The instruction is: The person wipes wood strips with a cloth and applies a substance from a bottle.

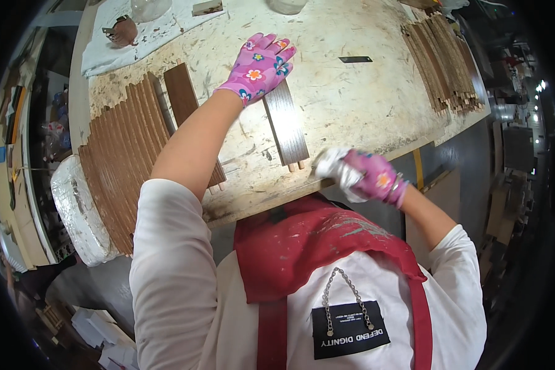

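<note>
At the far left, a white wrapped bundle [80, 209] sits just off the near left edge of the tabletop [351, 98], whose pale surface is scuffed and streaked. On the left part of the tabletop lies a fanned row of brown wooden slats [120, 154], overlapping one another and running from the near edge toward the far side. Just right of that row a single darker slat [182, 92] lies flat, partly covered by the person's left forearm. At the far left corner a white cloth [148, 34] is spread, with a small brown object [122, 31] on it. The left hand [262, 65], in a pink flowered glove, lies flat with fingers spread, its grip open and pressing down on the far end of a grey-brown wooden slat [287, 129]. This slat lies near the middle of the tabletop, running toward the near edge, where two small pegs stick out of its end. Just right of that near end, the right hand [370, 176], also in a pink flowered glove, has its grip closed around a crumpled white rag [333, 166], held at the tabletop's near edge, close to the slat's end. Farther right, a small dark flat piece [355, 60] lies alone. At the far right a second stack of brown slats [444, 58] lies along the edge.
</note>
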Demonstrator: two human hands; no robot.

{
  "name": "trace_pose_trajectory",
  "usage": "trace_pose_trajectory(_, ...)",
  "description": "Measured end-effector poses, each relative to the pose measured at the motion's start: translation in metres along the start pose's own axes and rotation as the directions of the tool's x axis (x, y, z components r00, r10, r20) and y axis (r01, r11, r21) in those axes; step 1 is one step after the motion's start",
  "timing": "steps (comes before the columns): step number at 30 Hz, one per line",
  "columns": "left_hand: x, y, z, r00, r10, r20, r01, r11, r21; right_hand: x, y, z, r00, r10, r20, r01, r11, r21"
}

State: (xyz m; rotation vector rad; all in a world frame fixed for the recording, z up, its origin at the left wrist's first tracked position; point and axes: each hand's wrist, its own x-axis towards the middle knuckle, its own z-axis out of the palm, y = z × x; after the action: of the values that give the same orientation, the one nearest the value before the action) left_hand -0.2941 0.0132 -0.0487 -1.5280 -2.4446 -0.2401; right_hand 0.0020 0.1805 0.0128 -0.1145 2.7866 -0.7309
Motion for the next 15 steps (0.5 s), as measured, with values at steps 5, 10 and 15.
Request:
trace_pose_trajectory(5,-0.004,-0.002,-0.002,0.999,-0.032,0.033,0.032,0.999,-0.008,0.05,-0.043,-0.025,0.951,-0.008,-0.309,-0.005,0.999,-0.042)
trace_pose_trajectory(10,0.004,0.003,-0.004,0.999,-0.006,0.045,0.007,1.0,-0.029,0.06,-0.064,0.026,0.949,-0.155,-0.276,0.115,0.981,-0.156)
trace_pose_trajectory(15,0.003,0.0,-0.001,0.999,-0.014,0.048,0.014,1.0,-0.005,0.028,-0.047,0.022,0.98,-0.194,-0.041,0.185,0.969,-0.163)
